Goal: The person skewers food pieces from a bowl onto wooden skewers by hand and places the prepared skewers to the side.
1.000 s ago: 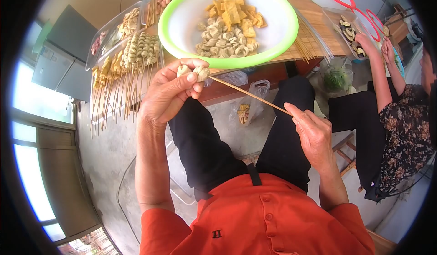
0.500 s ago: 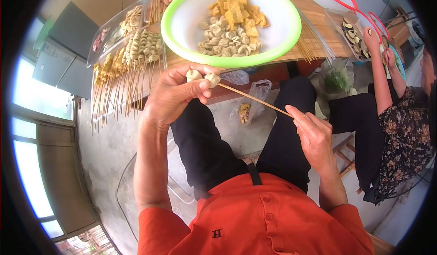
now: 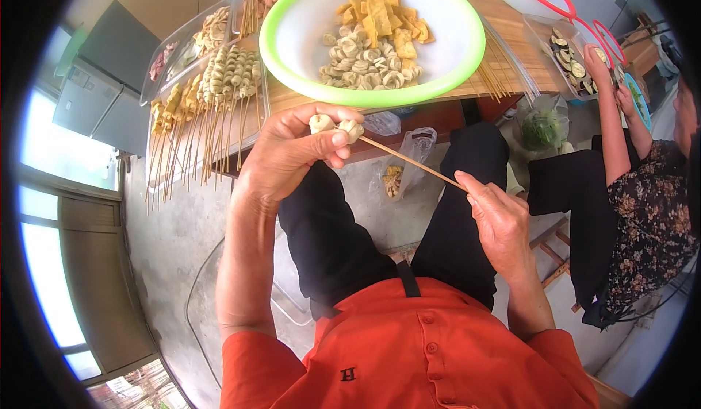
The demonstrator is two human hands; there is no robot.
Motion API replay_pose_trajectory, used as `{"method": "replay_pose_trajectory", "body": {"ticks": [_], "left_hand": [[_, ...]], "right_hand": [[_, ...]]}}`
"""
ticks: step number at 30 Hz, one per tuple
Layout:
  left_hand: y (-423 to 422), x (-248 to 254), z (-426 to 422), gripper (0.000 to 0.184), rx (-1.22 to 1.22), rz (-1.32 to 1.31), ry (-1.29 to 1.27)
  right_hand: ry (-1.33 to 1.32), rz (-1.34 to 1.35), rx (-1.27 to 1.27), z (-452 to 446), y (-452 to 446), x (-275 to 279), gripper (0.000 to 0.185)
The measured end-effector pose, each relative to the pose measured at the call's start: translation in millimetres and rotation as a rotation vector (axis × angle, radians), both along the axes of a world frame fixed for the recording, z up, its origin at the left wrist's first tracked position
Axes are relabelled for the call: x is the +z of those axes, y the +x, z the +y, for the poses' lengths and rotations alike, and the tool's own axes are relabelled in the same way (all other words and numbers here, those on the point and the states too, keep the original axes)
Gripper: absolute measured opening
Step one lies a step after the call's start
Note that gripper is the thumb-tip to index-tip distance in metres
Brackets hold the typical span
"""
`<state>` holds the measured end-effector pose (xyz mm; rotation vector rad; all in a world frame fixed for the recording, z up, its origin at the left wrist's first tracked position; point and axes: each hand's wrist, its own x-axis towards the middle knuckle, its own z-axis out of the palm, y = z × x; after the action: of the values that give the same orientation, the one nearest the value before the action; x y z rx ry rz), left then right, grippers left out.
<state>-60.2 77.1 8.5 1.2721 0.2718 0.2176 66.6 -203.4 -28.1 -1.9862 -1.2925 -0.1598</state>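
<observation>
Right hand (image 3: 498, 215): fingers clamped on the lower end of the skewer (image 3: 416, 164)
Left hand (image 3: 296, 150): fingers pinched around two pale rolled pieces (image 3: 337, 127) at its upper end
Basin (image 3: 467, 66): on the table (image 3: 285, 108), beyond the hands, holding more rolls (image 3: 361, 66) and yellow pieces (image 3: 380, 16)

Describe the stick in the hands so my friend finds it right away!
Find the big basin with the green rim on the wooden table. Just in front, one skewer slants from the left hand to the right hand. Unlike the skewers on the table, it is held, with pale rolls at its upper end.
</observation>
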Motion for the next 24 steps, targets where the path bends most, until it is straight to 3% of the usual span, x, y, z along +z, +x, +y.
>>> {"method": "replay_pose_trajectory", "body": {"ticks": [9,15,17,20,22,24], "left_hand": [[0,-9,1,0.033,-0.037,-0.031,0.015],[4,-26,7,0.041,0.003,-0.173,-0.306],[6,-29,7,0.042,0.119,-0.165,-0.392],[13,-22,-3,0.037,0.33,-0.235,-0.479],[18,-22,-4,0.036,0.336,-0.298,-0.548],[23,-21,-6,0.036,0.341,-0.361,-0.618]], "right_hand": [[0.022,0.074,0.013,0,-2,-4,0.04],[0.022,0.25,0.048,-4,-4,-1,0.036],[0.019,0.283,0.06,-5,-7,-2,0.034],[0.051,0.501,0.096,-7,-15,-2,0.03],[-0.048,0.709,0.155,-8,-21,5,0.028],[-0.038,0.711,0.186,-5,-26,1,0.028]]}}
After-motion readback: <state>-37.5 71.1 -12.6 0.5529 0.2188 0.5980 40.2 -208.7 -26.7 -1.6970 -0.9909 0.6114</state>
